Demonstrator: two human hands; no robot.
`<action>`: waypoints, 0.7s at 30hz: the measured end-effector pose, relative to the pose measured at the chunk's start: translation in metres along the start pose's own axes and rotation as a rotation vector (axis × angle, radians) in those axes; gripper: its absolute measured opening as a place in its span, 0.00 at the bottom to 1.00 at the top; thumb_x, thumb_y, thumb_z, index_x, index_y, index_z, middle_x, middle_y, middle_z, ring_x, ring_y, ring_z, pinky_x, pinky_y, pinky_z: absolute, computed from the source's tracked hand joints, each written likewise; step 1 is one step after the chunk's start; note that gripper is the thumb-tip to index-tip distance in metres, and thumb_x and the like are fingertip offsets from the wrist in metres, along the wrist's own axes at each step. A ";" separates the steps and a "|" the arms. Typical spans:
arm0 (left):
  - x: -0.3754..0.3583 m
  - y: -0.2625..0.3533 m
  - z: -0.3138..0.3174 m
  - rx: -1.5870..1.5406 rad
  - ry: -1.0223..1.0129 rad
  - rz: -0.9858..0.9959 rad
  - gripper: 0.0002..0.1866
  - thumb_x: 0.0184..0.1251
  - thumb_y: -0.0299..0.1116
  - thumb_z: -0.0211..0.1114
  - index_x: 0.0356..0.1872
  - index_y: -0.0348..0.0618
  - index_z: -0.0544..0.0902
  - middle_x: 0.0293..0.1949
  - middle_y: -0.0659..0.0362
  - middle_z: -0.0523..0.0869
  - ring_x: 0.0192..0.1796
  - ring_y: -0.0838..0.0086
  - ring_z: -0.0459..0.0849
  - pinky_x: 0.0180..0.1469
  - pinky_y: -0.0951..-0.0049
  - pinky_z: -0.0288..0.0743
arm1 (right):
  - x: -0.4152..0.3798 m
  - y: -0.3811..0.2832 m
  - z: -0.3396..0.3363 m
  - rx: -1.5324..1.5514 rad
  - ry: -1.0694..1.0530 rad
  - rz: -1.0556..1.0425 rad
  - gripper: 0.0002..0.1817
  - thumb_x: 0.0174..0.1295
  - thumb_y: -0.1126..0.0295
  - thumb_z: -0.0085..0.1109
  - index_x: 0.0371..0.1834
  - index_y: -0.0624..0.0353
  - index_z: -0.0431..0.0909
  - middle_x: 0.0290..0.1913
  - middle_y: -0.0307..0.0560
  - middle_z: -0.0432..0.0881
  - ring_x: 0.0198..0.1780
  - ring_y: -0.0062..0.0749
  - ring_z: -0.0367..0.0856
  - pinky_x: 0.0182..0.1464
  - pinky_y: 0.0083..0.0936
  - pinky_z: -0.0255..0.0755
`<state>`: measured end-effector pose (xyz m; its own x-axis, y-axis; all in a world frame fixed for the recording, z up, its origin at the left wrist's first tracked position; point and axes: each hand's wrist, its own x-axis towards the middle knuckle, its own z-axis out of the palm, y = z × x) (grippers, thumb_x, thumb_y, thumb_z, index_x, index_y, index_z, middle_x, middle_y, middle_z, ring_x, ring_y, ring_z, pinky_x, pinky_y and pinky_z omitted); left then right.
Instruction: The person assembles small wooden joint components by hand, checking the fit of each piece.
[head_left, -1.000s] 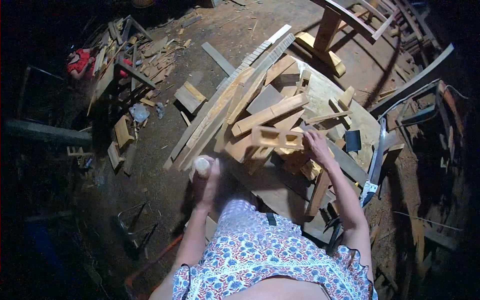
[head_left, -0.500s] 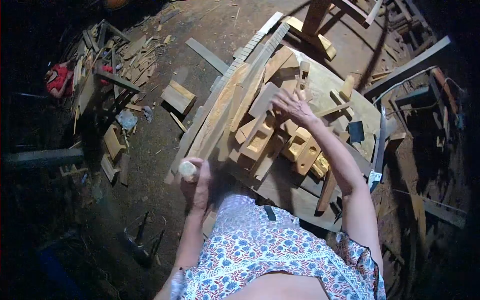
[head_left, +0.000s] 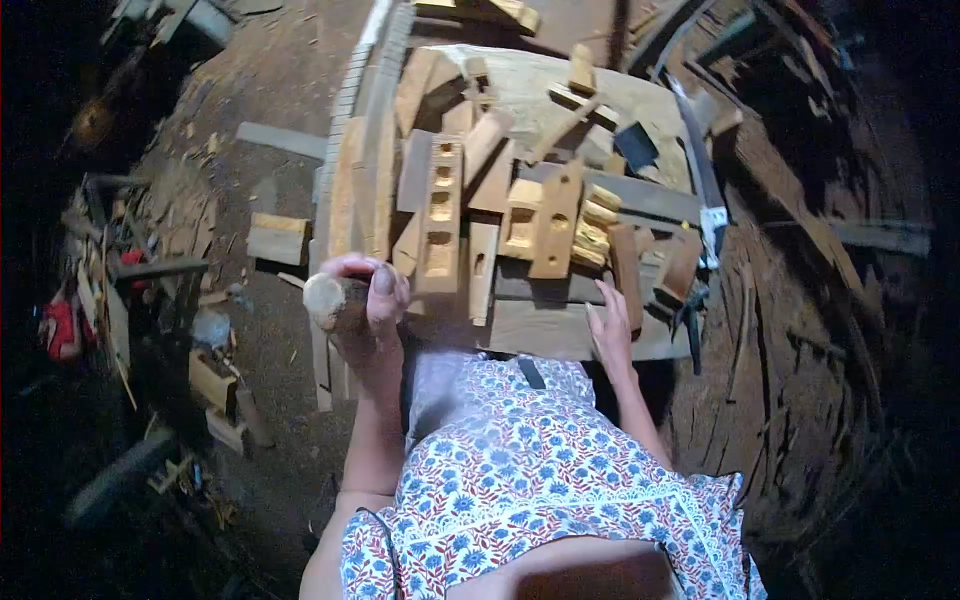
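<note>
My left hand (head_left: 385,305) is wrapped round a thick wooden rod (head_left: 326,299), its pale round end facing up, left of the bench's front part. At the front edge of the wooden bench (head_left: 545,327), my right hand (head_left: 612,325) has its fingers stretched and apart. It is nearest to a brown wood strip (head_left: 625,272). Ahead of my hands lie a long block with several square hollows (head_left: 439,215), a narrow slotted piece (head_left: 482,270), a block with one large hollow (head_left: 521,220), a plank with holes (head_left: 558,222) and a notched yellow block (head_left: 597,226).
A dark flat square (head_left: 636,147) rests among wood pieces farther back. Long boards (head_left: 362,185) run along the bench's left side. A wood block (head_left: 278,238) and scraps lie on the floor. Far left, part of a person in red (head_left: 62,328) shows.
My right hand has drawn back from the wood pieces to the bench's front edge. The long hollowed block now lies exposed. The view has swung, and my left hand still grips the rod.
</note>
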<state>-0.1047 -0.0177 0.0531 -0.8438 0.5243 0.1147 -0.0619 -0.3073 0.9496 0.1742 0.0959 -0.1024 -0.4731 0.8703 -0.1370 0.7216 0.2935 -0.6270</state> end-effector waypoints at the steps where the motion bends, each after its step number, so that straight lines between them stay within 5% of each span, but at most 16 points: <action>1: 0.002 -0.005 0.003 0.042 -0.052 -0.054 0.08 0.65 0.28 0.57 0.40 0.42 0.68 0.25 0.61 0.70 0.26 0.76 0.70 0.28 0.75 0.67 | -0.015 0.017 0.001 -0.015 0.007 0.096 0.26 0.57 0.72 0.58 0.61 0.59 0.66 0.57 0.57 0.69 0.60 0.51 0.67 0.62 0.37 0.61; 2: -0.003 -0.017 0.013 -0.008 -0.071 -0.021 0.07 0.61 0.25 0.61 0.36 0.41 0.72 0.25 0.63 0.74 0.26 0.82 0.73 0.28 0.82 0.68 | -0.021 0.044 0.005 -0.022 0.017 0.175 0.28 0.57 0.72 0.59 0.62 0.59 0.64 0.58 0.59 0.68 0.61 0.52 0.65 0.63 0.38 0.60; 7: 0.016 -0.027 0.044 -0.019 -0.111 -0.161 0.09 0.63 0.28 0.59 0.41 0.43 0.69 0.27 0.61 0.72 0.29 0.76 0.74 0.32 0.75 0.71 | -0.036 0.063 0.016 -0.090 0.156 0.372 0.35 0.55 0.70 0.61 0.67 0.60 0.56 0.59 0.64 0.63 0.62 0.57 0.60 0.64 0.41 0.56; 11: 0.010 -0.071 0.085 -0.033 -0.102 -0.092 0.06 0.65 0.31 0.59 0.37 0.44 0.72 0.28 0.61 0.74 0.32 0.79 0.75 0.36 0.77 0.72 | -0.012 0.075 0.019 -0.151 0.227 0.278 0.38 0.56 0.69 0.61 0.68 0.60 0.53 0.58 0.63 0.63 0.61 0.58 0.61 0.62 0.42 0.57; 15: 0.020 -0.137 0.109 -0.054 -0.197 -0.105 0.04 0.67 0.29 0.58 0.36 0.45 0.71 0.27 0.66 0.74 0.28 0.85 0.71 0.30 0.82 0.65 | 0.005 0.087 0.026 -0.222 0.223 0.222 0.41 0.52 0.67 0.65 0.69 0.57 0.53 0.56 0.59 0.64 0.60 0.56 0.61 0.62 0.44 0.55; 16: 0.013 -0.166 0.123 0.052 -0.198 0.057 0.04 0.68 0.29 0.57 0.36 0.44 0.70 0.29 0.66 0.75 0.30 0.84 0.72 0.33 0.82 0.66 | 0.020 0.107 0.030 -0.257 0.208 0.277 0.42 0.51 0.67 0.65 0.69 0.55 0.52 0.56 0.58 0.64 0.60 0.55 0.61 0.61 0.46 0.56; 21: 0.010 -0.188 0.146 0.246 -0.145 0.067 0.11 0.64 0.31 0.60 0.39 0.38 0.69 0.29 0.59 0.77 0.32 0.75 0.76 0.38 0.75 0.70 | 0.032 0.122 0.022 -0.276 0.150 0.238 0.44 0.51 0.66 0.66 0.70 0.53 0.51 0.56 0.59 0.64 0.59 0.56 0.61 0.60 0.49 0.58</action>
<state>-0.0239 0.1613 -0.0813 -0.7555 0.6229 0.2029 0.1373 -0.1523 0.9788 0.2360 0.1508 -0.2002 -0.2121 0.9689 -0.1272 0.9205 0.1543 -0.3590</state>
